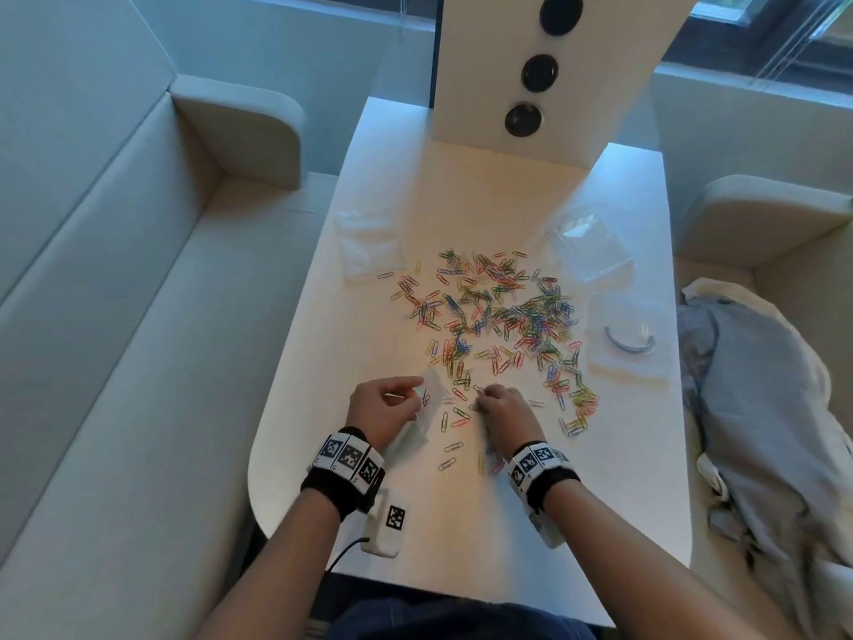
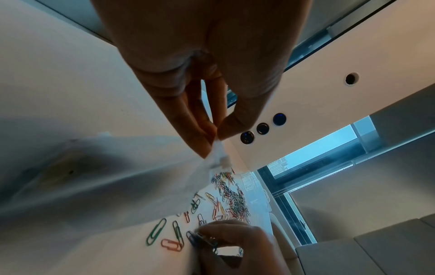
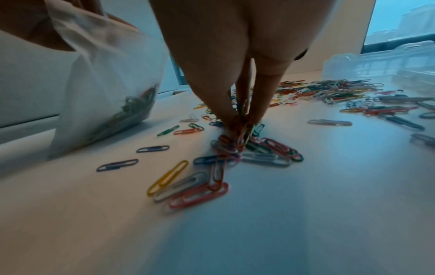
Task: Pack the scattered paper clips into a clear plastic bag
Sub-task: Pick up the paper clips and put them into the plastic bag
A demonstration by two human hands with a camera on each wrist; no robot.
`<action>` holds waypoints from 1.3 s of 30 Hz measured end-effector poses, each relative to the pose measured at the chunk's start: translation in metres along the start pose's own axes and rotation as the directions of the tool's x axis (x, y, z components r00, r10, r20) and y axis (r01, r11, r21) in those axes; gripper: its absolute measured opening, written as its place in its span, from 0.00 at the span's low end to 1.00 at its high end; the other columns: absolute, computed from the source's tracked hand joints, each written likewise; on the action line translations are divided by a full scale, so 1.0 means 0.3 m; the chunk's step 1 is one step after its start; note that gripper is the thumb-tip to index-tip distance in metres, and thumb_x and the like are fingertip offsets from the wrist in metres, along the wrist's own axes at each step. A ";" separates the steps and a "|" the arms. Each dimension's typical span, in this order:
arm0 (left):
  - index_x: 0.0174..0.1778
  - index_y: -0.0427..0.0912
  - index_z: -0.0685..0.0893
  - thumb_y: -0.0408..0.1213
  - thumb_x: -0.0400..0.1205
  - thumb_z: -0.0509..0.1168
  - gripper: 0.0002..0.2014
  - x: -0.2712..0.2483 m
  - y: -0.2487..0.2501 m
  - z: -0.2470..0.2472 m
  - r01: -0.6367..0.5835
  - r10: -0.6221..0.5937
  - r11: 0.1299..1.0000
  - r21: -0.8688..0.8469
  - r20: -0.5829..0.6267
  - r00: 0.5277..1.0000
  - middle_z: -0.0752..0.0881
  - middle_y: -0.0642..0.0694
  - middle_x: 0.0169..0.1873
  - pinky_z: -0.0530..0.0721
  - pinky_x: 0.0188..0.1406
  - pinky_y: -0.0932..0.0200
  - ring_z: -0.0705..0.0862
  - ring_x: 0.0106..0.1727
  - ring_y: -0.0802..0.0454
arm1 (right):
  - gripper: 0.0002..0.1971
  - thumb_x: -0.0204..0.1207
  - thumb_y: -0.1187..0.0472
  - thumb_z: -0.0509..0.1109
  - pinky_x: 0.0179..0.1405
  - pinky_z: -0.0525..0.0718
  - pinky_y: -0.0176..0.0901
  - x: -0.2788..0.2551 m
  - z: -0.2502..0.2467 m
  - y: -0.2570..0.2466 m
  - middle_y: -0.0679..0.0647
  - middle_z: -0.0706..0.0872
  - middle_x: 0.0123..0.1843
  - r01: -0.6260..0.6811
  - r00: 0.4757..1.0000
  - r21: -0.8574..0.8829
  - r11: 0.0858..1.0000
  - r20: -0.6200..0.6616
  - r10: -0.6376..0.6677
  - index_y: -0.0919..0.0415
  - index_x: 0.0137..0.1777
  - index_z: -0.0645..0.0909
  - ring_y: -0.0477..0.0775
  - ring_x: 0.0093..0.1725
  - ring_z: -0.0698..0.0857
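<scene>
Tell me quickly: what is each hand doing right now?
Left hand: pinches the clear plastic bag at its top edge.
Right hand: fingertips pinch a small bunch of paper clips on the table.

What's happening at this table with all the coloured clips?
A person is gathering paper clips into a clear plastic bag. The left hand pinches the bag's top edge; a few clips already lie inside it. The right hand pinches a small bunch of clips up off the white table. Most of the paper clips lie scattered farther out.
</scene>
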State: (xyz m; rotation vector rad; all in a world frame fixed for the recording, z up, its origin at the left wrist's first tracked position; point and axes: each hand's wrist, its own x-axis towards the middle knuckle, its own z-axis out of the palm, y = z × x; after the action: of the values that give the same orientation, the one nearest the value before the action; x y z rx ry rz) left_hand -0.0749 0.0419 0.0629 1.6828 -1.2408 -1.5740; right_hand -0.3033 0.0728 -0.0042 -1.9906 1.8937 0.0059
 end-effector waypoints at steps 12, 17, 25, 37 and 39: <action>0.50 0.50 0.91 0.26 0.74 0.71 0.15 0.005 -0.020 0.096 -0.020 0.013 0.998 0.068 0.114 0.993 0.93 0.45 0.38 0.90 0.54 0.49 0.91 0.36 0.51 | 0.14 0.73 0.77 0.73 0.53 0.90 0.45 -0.105 -0.094 0.090 0.65 0.91 0.49 -0.287 0.771 0.922 -0.260 0.383 0.508 0.73 0.58 0.86 0.59 0.48 0.91; 0.49 0.52 0.91 0.28 0.73 0.71 0.15 0.019 -0.017 0.144 -0.032 0.015 0.994 0.109 0.157 0.988 0.92 0.49 0.35 0.90 0.56 0.47 0.90 0.35 0.53 | 0.13 0.76 0.79 0.68 0.47 0.90 0.39 -0.145 -0.159 0.009 0.66 0.90 0.51 -0.229 0.857 0.851 -0.473 0.407 0.317 0.75 0.59 0.83 0.56 0.49 0.90; 0.52 0.50 0.92 0.32 0.74 0.73 0.13 0.009 0.017 0.186 -0.089 0.064 0.986 0.140 0.170 0.983 0.93 0.50 0.36 0.90 0.51 0.58 0.91 0.37 0.57 | 0.11 0.76 0.77 0.69 0.44 0.88 0.35 -0.101 -0.144 -0.067 0.62 0.91 0.44 -0.365 0.889 0.931 0.012 0.345 0.303 0.71 0.57 0.86 0.51 0.42 0.90; 0.53 0.44 0.92 0.30 0.73 0.74 0.13 -0.001 0.026 0.172 -0.135 0.102 0.982 0.130 0.230 0.968 0.92 0.47 0.40 0.89 0.46 0.66 0.91 0.38 0.57 | 0.06 0.71 0.63 0.80 0.34 0.87 0.35 -0.073 -0.169 -0.096 0.62 0.92 0.37 -0.413 0.882 0.859 0.301 0.295 0.369 0.67 0.44 0.91 0.52 0.37 0.92; 0.53 0.44 0.92 0.31 0.73 0.74 0.13 0.002 0.028 0.175 -0.124 0.092 0.985 0.124 0.238 0.967 0.92 0.47 0.39 0.90 0.48 0.62 0.91 0.38 0.55 | 0.04 0.73 0.62 0.78 0.30 0.82 0.32 -0.059 -0.161 -0.092 0.57 0.92 0.35 -0.444 0.876 0.790 0.423 0.285 0.389 0.63 0.41 0.92 0.45 0.31 0.88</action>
State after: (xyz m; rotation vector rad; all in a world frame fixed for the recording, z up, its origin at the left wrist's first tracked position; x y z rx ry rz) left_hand -0.1275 0.0487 0.0600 1.5150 -1.5641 -1.6877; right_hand -0.2911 0.0765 0.0528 -0.8103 1.7735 -0.6027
